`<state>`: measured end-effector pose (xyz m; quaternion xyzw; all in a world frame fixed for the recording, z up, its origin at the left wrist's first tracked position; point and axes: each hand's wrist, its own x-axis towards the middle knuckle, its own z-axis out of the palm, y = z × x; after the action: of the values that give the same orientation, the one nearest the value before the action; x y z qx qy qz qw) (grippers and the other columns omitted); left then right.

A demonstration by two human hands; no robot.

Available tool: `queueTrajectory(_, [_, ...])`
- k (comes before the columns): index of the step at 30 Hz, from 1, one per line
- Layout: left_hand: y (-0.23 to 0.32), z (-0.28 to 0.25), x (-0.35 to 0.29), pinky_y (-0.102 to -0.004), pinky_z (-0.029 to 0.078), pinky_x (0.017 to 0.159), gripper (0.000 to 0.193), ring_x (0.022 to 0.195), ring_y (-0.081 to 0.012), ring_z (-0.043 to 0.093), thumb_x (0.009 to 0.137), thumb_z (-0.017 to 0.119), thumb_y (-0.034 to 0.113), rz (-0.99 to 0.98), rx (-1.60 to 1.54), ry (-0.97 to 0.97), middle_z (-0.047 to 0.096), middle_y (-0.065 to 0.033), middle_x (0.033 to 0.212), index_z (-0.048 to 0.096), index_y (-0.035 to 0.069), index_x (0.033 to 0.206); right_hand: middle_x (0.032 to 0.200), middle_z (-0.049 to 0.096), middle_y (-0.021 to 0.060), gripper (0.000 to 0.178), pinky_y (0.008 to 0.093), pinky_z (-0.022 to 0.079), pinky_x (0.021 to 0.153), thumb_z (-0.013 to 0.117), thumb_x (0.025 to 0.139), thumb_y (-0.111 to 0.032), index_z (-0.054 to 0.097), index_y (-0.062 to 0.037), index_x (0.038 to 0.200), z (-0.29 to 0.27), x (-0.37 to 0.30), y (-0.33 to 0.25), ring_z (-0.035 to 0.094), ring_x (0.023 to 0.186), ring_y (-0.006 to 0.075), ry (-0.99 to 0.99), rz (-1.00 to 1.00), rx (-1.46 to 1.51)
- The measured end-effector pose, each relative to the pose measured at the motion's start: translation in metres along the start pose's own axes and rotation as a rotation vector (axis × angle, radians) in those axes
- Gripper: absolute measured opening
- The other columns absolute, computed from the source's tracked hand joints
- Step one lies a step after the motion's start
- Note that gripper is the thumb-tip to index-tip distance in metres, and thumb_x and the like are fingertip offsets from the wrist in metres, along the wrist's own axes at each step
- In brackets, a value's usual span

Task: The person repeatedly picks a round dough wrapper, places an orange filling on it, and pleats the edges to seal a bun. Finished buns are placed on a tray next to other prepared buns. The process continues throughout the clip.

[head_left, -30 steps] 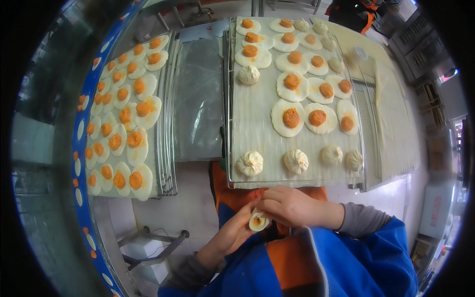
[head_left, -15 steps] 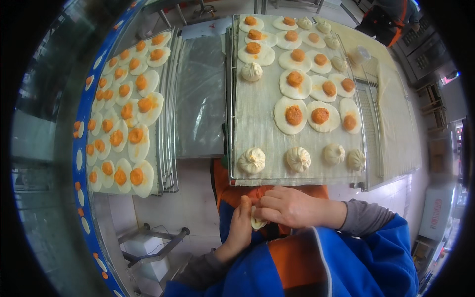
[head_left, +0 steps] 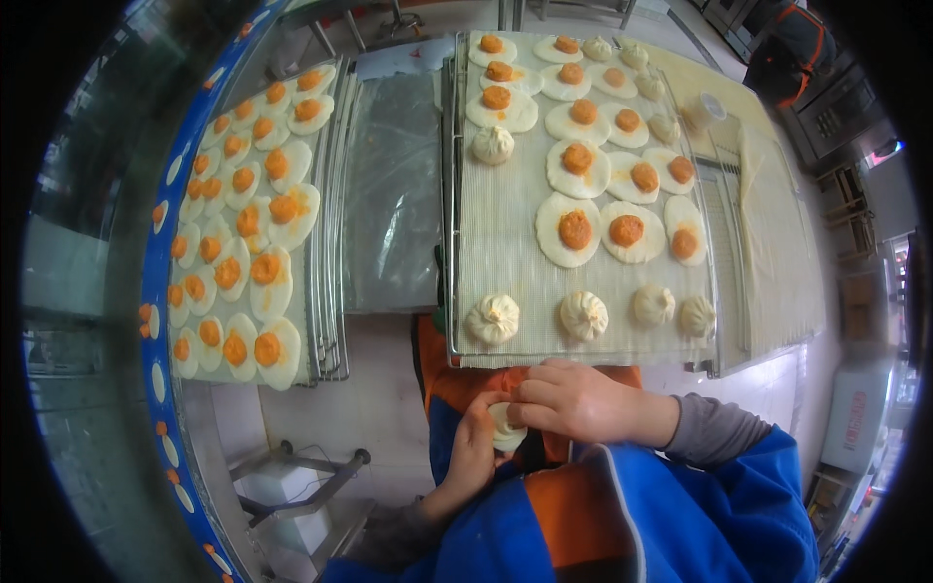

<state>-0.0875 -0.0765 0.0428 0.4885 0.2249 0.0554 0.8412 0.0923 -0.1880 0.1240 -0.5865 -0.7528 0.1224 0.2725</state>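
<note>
Holding a small, rounded, cream-coloured dough bun low in front of the body, just below the near edge of the flat metal tray lined with pale mesh. Cupped closely about its left side with the left hand; gripped along its upper right with the right hand, with fingers bent together over the dough. Covered at the top and right by those fingers (cannot make out the right fingertips), with the underside out of sight. Cut off by the lower edge: the blue-and-orange garment. Blurred near the dark upper-right rim: a person in dark clothing with orange straps. Marked in red on the white box at right, too small and bent to read. Facing its pale, folded side up toward the camera; nearly round in outline, so cannot tell any long axis.
</note>
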Motion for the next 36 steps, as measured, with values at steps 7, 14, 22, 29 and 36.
queueTrajectory(7, [0.0,0.006,-0.002,-0.0228,0.047,0.054,0.068,0.063,-0.0117,0.06,0.11,0.027,0.059,0.195,-0.106,-0.039,0.065,-0.0065,0.086,0.055,-0.001,0.127,0.093,0.058,0.0106,0.022,0.0385,0.051,0.074,0.066,0.084,-0.014,0.061,-0.0047,0.103,-0.003,0.0,0.002,0.063,0.087,0.0283,0.077,-0.051,0.052])
queueTrajectory(14, [0.002,0.0,0.002,-0.0235,0.051,0.058,0.074,0.079,-0.0152,0.067,0.105,0.037,0.066,0.067,-0.065,-0.065,0.065,-0.0116,0.107,0.053,-0.002,0.129,0.091,0.06,0.0109,0.018,0.0425,0.051,0.074,0.07,0.085,-0.011,0.064,-0.005,0.1,0.003,-0.006,0.004,0.063,0.085,0.032,0.076,0.024,0.153])
queueTrajectory(22, [0.007,0.0,-0.01,-0.0205,0.044,0.05,0.065,0.06,-0.0099,0.061,0.111,0.03,0.056,0.204,0.076,-0.059,0.067,-0.0072,0.087,0.057,-0.001,0.123,0.087,0.061,0.0124,0.017,0.0428,0.053,0.075,0.071,0.083,-0.006,0.065,-0.0039,0.098,0.014,-0.009,-0.002,0.064,0.085,0.0339,0.177,0.164,0.337])
queueTrajectory(29, [0.025,0.001,-0.002,-0.0221,0.037,0.041,0.073,0.051,-0.0107,0.055,0.108,0.019,0.066,-0.266,-0.062,-0.151,0.065,-0.009,0.08,0.056,0.003,0.115,0.091,0.06,0.0143,0.023,0.0414,0.053,0.078,0.067,0.082,-0.008,0.061,-0.0005,0.103,-0.003,-0.011,-0.006,0.064,0.087,0.0341,0.039,0.001,0.207])
queueTrajectory(36, [0.016,0.001,0.006,-0.0249,0.036,0.039,0.075,0.05,-0.016,0.055,0.104,0.022,0.072,-0.519,-0.429,-0.223,0.063,-0.012,0.079,0.054,0.005,0.117,0.095,0.059,0.0152,0.022,0.0416,0.053,0.078,0.066,0.083,-0.011,0.06,-0.0012,0.102,-0.007,-0.009,-0.008,0.063,0.089,0.0339,0.025,-0.045,0.222])
